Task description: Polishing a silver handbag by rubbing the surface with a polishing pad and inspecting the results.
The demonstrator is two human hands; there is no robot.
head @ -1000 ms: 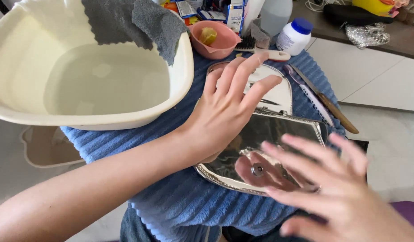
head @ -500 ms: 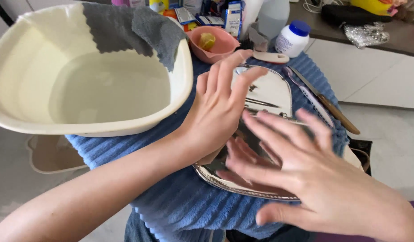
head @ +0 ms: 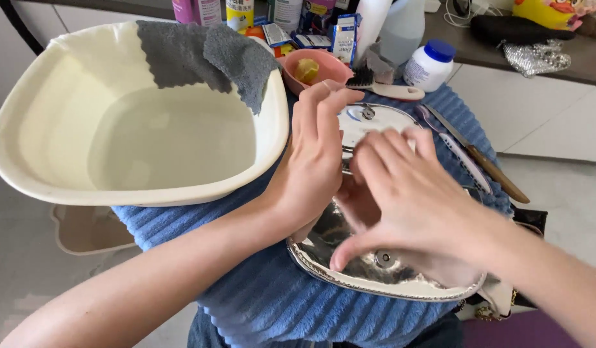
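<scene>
Silver tray (head: 349, 274) lies on the blue towel (head: 246, 290) under both hands. Right hand (head: 401, 193), fingers spread, has swung in over its middle since a second ago; left hand (head: 314, 154) stays flat beside it. Cream basin (head: 66, 174) sits left.

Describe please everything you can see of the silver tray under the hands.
The silver tray is an oval, shiny, mirror-like metal piece with a beaded rim and small round studs. It lies flat on the blue towel, beside the cream basin. The left hand and right hand rest on it, hiding its middle.
</scene>
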